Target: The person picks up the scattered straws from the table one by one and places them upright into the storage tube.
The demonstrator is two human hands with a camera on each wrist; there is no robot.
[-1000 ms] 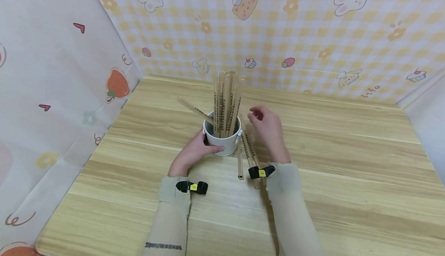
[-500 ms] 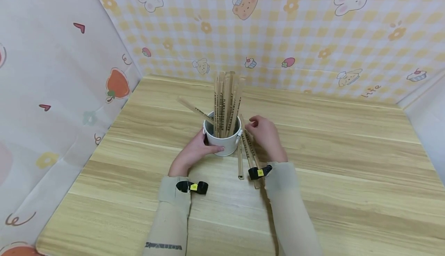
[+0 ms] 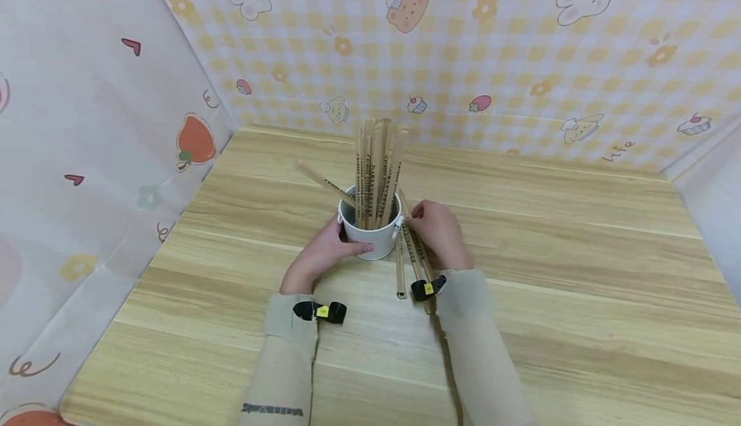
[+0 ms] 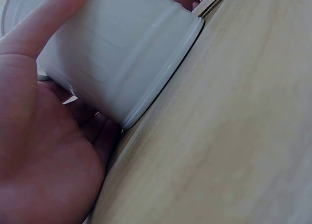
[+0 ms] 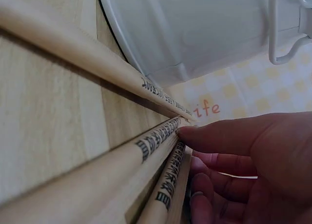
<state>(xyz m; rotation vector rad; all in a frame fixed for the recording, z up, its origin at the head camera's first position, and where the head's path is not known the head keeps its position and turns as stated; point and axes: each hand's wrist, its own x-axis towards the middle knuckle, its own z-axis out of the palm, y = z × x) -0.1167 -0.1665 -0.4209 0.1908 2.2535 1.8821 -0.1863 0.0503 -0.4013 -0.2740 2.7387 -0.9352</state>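
A white metal bucket [image 3: 373,242] stands upright on the table, filled with several paper-wrapped chopsticks [image 3: 377,172] printed in black. One wrapped pair [image 3: 327,183] leans out at the left. My left hand [image 3: 324,249] holds the bucket from the left; in the left wrist view its thumb [image 4: 46,24] lies along the wall, other fingers behind. Right of the bucket, several more wrapped chopsticks [image 3: 401,265] lie on the table. My right hand [image 3: 439,230] pinches the far part of these; the right wrist view shows its thumb [image 5: 219,135] on a wrapper [image 5: 161,136], with fingers curled on the other side.
The wooden table [image 3: 579,271] reaches left and right of both arms. Behind it rises a yellow-checked cloth wall [image 3: 509,46] with cartoon prints; a white printed cloth [image 3: 98,123] hangs at the left. A wire handle [image 5: 275,33] sticks out from the bucket's side.
My right hand has come down and slightly left, from above the loose wrapped chopsticks onto them. The left hand and the bucket have stayed in place.
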